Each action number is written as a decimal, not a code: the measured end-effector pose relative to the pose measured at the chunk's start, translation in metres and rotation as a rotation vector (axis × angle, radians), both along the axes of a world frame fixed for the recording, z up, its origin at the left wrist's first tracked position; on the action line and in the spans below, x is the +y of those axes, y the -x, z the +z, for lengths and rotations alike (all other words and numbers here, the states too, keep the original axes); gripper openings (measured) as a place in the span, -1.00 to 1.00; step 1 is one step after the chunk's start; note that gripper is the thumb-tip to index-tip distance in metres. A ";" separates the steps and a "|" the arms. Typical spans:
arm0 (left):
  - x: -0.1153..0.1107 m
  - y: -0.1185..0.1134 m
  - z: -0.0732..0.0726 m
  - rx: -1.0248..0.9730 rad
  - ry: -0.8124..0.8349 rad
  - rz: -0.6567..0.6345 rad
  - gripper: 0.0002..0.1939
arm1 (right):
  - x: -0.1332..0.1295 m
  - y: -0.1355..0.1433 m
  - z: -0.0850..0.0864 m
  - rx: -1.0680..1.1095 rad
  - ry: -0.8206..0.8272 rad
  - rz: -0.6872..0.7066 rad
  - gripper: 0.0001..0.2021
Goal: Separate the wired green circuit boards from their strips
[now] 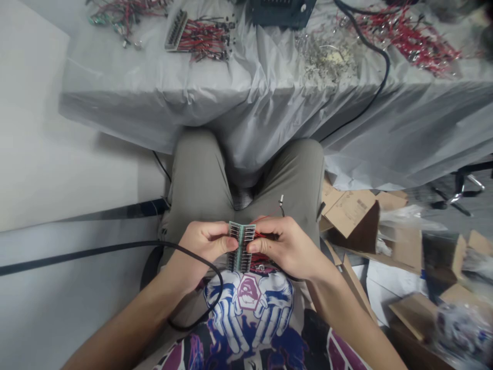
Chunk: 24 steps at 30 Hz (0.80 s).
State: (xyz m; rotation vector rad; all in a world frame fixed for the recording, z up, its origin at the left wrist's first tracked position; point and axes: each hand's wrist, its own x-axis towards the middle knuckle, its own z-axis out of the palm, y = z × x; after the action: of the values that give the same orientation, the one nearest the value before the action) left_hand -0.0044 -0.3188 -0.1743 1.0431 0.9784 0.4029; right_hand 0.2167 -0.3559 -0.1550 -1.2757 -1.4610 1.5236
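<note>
Above my lap, both hands grip a small green circuit board panel (pixel 241 249) with rows of dark parts, bent or folded along its middle line. My left hand (pixel 206 247) pinches its left half between thumb and fingers. The right half is pinched by my right hand (pixel 283 245), thumb on the near face. Red wires (pixel 262 246) run from the panel beneath my right hand, partly hidden by it. A thin dark lead with a white tip (pixel 281 199) sticks out above that hand.
On the covered table (pixel 146 74) lie a wired board bundle (pixel 200 37), red wires (pixel 416 43), clipped bits (pixel 331 55) and a dark device (pixel 282 13). A black cable (pixel 115 247) crosses my left forearm. Open cardboard boxes (pixel 352 213) stand at right.
</note>
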 end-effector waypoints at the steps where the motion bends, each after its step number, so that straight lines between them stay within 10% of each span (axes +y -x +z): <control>1: 0.001 0.001 -0.001 0.005 -0.008 -0.005 -0.74 | 0.000 0.000 -0.001 -0.009 0.003 0.000 -0.46; 24: -0.022 -0.016 0.007 0.459 -0.801 0.190 -0.72 | -0.010 0.014 0.008 -0.337 -0.255 -0.107 -0.76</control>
State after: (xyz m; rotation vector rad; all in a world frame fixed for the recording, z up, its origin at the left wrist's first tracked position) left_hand 0.0116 -0.3411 -0.1677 1.8248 1.3742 0.7685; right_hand 0.2028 -0.3660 -0.1474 -1.4742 -1.7031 1.0479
